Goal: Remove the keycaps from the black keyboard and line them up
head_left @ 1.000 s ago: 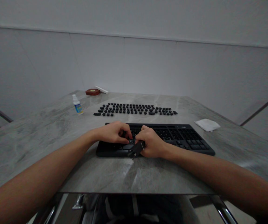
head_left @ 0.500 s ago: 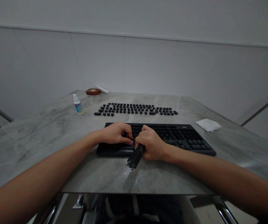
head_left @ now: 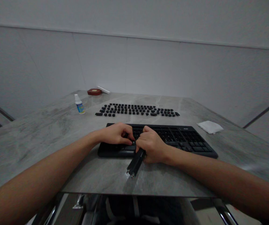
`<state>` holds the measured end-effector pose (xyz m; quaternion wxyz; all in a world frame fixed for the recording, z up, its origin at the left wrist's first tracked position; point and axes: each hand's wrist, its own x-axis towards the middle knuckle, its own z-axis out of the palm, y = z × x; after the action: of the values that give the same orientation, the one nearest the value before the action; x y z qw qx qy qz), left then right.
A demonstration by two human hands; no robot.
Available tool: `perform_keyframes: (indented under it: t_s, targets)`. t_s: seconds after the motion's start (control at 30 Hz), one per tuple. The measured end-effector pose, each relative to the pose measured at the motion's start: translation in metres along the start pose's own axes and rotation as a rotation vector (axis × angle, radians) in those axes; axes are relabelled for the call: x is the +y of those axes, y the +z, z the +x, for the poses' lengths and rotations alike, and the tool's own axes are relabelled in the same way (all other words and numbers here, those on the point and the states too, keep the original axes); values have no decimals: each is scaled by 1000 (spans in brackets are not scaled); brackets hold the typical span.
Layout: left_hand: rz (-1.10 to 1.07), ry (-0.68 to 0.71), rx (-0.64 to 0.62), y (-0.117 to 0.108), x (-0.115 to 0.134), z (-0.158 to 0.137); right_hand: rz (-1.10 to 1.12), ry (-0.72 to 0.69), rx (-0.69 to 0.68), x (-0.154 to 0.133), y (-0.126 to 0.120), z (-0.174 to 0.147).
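A black keyboard [head_left: 190,134] lies on the table in front of me, with some of its keys off on the left half. My left hand [head_left: 118,133] rests over that left half. Its thumb and fingers are pinched together beside a small dark key; whether they hold it is hidden. Close by, my right hand [head_left: 151,144] is closed around a black stick-shaped tool [head_left: 136,163]. Small metal tips show at the tool's near end, which points toward me over the table. The tool's other end is hidden by my hand.
Behind the keyboard, loose black keycaps [head_left: 131,109] are laid out in rows. A white spray bottle [head_left: 79,105] stands at the left, with a reddish-brown case [head_left: 94,92] and a white flat piece [head_left: 103,89] farther back. A folded white cloth [head_left: 210,127] lies right.
The near end of the black tool has dipped slightly toward me as my right hand turned a little. My left hand stays in nearly the same place. The whole view has shifted slightly.
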<state>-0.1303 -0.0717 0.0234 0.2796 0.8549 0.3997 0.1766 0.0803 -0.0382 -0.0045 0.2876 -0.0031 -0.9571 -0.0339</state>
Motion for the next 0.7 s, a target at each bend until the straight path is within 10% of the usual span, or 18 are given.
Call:
perform_keyframes:
  t_s: [0.53,0.7]
  targets:
    - [15,16,3,-1,2,-1,-88,-94,-8,-3,-1,2]
    - [1,-1,-1,-1,2,0,175,157,23,1,1,3]
